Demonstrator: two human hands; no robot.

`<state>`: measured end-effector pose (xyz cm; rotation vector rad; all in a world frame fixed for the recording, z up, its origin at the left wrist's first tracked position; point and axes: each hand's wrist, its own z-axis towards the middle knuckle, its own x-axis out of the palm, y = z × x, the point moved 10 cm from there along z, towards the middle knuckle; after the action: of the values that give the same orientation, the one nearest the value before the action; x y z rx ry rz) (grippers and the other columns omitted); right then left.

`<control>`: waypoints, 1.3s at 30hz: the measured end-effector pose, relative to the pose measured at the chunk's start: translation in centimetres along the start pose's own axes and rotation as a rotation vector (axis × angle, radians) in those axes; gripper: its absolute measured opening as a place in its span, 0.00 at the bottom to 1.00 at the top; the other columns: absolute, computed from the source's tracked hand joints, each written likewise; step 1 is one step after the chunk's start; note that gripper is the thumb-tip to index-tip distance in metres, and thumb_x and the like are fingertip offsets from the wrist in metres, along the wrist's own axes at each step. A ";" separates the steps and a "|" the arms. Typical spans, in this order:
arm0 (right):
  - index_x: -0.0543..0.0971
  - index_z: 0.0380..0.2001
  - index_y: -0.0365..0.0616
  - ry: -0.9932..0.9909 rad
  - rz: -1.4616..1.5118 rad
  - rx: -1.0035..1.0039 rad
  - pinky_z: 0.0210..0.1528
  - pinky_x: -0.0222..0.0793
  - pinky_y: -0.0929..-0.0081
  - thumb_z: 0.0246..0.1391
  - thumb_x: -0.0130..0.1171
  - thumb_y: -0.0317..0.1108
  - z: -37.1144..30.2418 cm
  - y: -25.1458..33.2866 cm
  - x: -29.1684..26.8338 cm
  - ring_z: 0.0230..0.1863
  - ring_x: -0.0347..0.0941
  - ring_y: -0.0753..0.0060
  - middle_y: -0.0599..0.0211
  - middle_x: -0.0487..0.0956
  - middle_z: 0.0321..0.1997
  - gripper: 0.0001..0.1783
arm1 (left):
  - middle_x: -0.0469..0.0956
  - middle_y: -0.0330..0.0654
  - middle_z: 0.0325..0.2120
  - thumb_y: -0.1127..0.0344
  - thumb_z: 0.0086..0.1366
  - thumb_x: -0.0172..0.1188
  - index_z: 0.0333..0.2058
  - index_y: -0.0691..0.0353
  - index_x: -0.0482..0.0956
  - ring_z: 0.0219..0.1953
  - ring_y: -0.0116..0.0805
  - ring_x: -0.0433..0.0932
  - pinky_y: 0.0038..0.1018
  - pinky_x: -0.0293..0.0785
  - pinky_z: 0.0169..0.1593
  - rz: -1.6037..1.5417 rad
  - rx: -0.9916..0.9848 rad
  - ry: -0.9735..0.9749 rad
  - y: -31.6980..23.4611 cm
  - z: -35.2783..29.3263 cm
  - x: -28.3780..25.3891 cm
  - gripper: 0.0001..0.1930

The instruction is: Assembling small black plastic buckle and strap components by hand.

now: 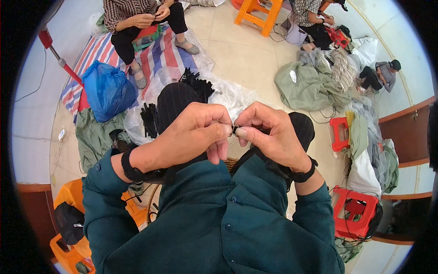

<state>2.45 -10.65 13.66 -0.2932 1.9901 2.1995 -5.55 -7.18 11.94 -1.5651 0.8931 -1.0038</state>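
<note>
While both hands meet above the lap, the left hand [194, 134] and right hand [269, 132] pinch a small dark piece [234, 130] between thumb and fingertips. Beyond lie black parts [196, 84] on clear plastic, then a blue bag [108, 90]; farther off sits a person [137, 18].

A blue plastic bag [107, 90] lies on a red, white and blue striped mat [157, 52] near orange stools [256, 13].

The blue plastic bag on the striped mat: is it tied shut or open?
Shut, it seems: the blue plastic bag bulges full and its top is gathered to a point by the striped mat; a knot cannot be made out.
</note>
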 end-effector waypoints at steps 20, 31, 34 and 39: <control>0.73 0.35 0.44 -0.319 -1.045 -0.562 0.50 0.59 0.62 0.34 0.62 0.28 -0.9 4.8 0.4 0.44 0.68 0.61 0.65 0.72 0.37 0.19 | 0.72 0.39 0.14 0.70 0.60 0.51 0.25 0.65 0.70 0.14 0.24 0.71 0.18 0.67 0.17 0.042 0.072 -0.173 0.0 2.1 -2.1 0.07; 0.78 0.35 0.42 -0.173 0.176 -0.256 0.52 0.58 0.74 0.41 0.63 0.28 0.8 -0.1 -3.2 0.49 0.65 0.71 0.68 0.71 0.41 0.14 | 0.75 0.43 0.29 0.66 0.59 0.51 0.37 0.67 0.72 0.31 0.28 0.75 0.23 0.71 0.36 -0.060 0.246 -0.230 -2.3 1.5 -3.7 0.11; 0.78 0.37 0.41 -0.136 0.549 -0.231 0.56 0.56 0.73 0.43 0.64 0.31 1.2 -2.0 -3.4 0.54 0.62 0.71 0.65 0.70 0.49 0.15 | 0.75 0.42 0.37 0.73 0.57 0.51 0.40 0.67 0.71 0.42 0.30 0.73 0.25 0.68 0.47 0.003 0.237 -0.174 -1.1 2.4 -2.4 0.11; 0.77 0.39 0.44 -0.116 0.820 -0.202 0.60 0.52 0.68 0.46 0.63 0.35 1.4 -3.7 -2.7 0.57 0.61 0.67 0.62 0.68 0.54 0.16 | 0.74 0.40 0.36 0.74 0.57 0.52 0.39 0.67 0.72 0.41 0.27 0.72 0.25 0.67 0.47 0.161 0.310 -0.163 -0.5 3.9 -1.7 0.10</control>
<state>5.98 -8.89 10.87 0.7513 2.0420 2.7757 -2.59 -4.13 11.64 -1.2722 0.7008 -0.8418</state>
